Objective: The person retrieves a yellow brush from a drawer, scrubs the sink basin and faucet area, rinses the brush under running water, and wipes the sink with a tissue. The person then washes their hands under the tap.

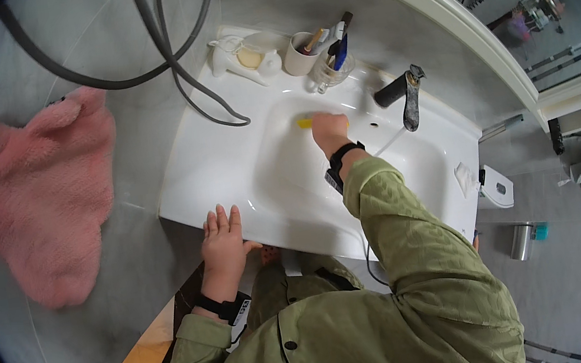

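Note:
My right hand (330,130) is closed around a small yellow object (305,124) inside the white washbasin (203,172), against its back slope. Only the object's end shows past my fingers, so its kind is hidden. To the right of that hand stands a dark tap (410,100), and a thin pale streak, like running water, slants from it toward my wrist. My left hand (223,248) lies with its fingers spread on the basin's front left edge and holds nothing.
A soap holder (263,73), a cup of brushes (299,60) and a clear glass holder (329,74) line the back ledge. A grey hose (170,57) hangs over the left end. A pink towel (53,202) hangs at left; a mirror cabinet (463,28) overhangs the back right.

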Demonstrator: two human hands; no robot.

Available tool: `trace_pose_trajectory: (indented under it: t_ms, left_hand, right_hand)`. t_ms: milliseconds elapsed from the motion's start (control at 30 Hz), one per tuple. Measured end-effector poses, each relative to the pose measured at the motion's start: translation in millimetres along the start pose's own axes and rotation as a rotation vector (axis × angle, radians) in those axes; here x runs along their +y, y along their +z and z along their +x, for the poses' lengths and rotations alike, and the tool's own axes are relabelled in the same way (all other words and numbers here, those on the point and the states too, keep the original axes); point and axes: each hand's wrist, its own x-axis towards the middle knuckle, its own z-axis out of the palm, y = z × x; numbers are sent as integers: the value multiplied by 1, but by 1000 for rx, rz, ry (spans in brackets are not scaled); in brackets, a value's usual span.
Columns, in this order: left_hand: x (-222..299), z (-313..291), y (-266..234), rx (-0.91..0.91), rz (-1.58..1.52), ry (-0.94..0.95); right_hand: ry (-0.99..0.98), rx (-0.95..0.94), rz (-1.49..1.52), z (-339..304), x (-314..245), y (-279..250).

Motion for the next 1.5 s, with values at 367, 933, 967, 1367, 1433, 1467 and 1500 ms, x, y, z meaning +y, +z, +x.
trace_pose_trajectory:
  t_ms: [367, 933, 967, 1367, 1433, 1467, 1500]
  left_hand:
    - [-1, -2, 12, -65, -51, -4]
    - [5, -1, 24, -37, -39, -55]
    - [5, 0, 24, -32, -34, -57]
    - [4, -2, 27, -44, -59, -76]
    - [2, -4, 27, -20, -62, -70]
    - [3, -6, 27, -43, -65, -74]
    - [3, -8, 27, -50, -68, -78]
  right_hand:
    - [132, -148, -76, 2, 19, 17]
    - [-102, 222, -38, 12, 16, 7]
    - [-37, 212, -63, 11, 16, 8]
    - [-62, 221, -84, 2, 6, -2]
    - [-12, 197, -78, 0, 6, 0]
    - [-10, 182, -58, -3, 9, 1]
    - [48, 68, -72, -6, 12, 3]
